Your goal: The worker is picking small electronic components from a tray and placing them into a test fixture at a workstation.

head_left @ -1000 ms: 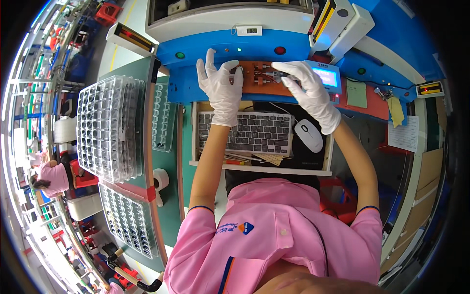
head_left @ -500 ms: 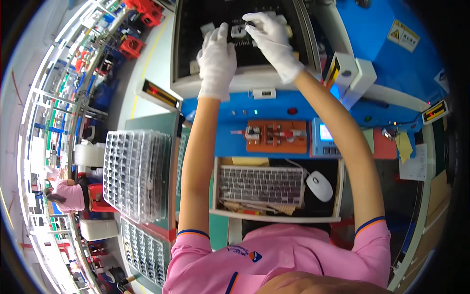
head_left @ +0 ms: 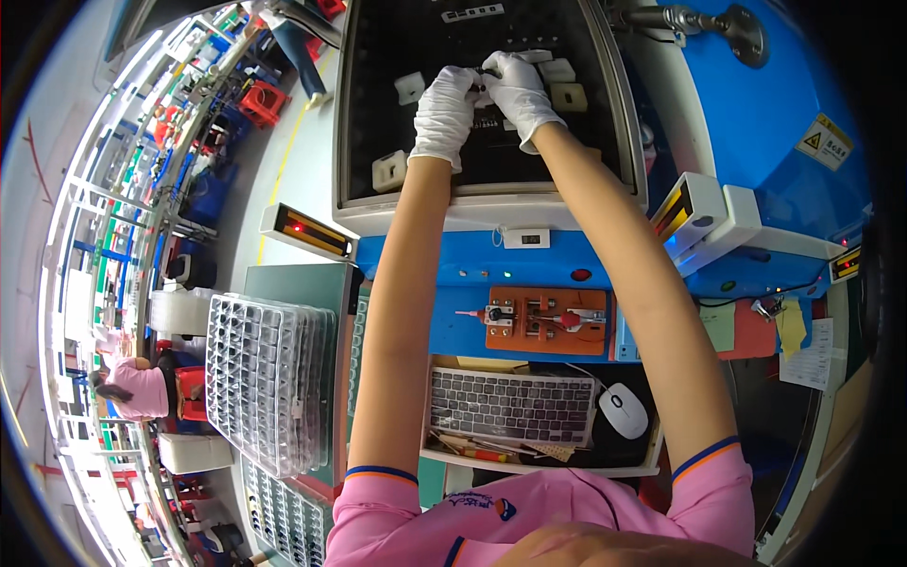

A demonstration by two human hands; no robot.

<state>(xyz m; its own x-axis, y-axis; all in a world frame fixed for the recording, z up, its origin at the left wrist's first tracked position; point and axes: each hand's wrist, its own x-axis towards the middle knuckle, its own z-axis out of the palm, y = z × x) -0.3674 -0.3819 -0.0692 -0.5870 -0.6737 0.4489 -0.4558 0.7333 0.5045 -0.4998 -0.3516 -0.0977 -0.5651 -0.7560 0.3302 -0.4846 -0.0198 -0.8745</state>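
Both my hands wear white gloves and meet over a black, framed work bed (head_left: 378, 38). My left hand (head_left: 446, 111) has its fingers closed at a small dark part (head_left: 480, 83). From the other side my right hand (head_left: 518, 93) pinches at the same spot, thumb and forefinger together. Most of the part is hidden by the fingers, so its kind is not clear. Around the hands lie pale blocks: a white one (head_left: 409, 88) to the left, a cream one (head_left: 569, 97) to the right, and another (head_left: 388, 171) near the bed's front left corner.
Below the bed, an orange fixture (head_left: 546, 319) sits on a blue ledge. A drawer holds a keyboard (head_left: 510, 404) and a white mouse (head_left: 623, 411). Stacked clear trays (head_left: 269, 378) stand at left. Striped sensor posts (head_left: 307, 231) flank the bed's front. Another person (head_left: 137, 386) sits far left.
My hands have come together around the small dark part; before, they were apart, with the right one pinching near it. The view has shifted, showing more of the bed.
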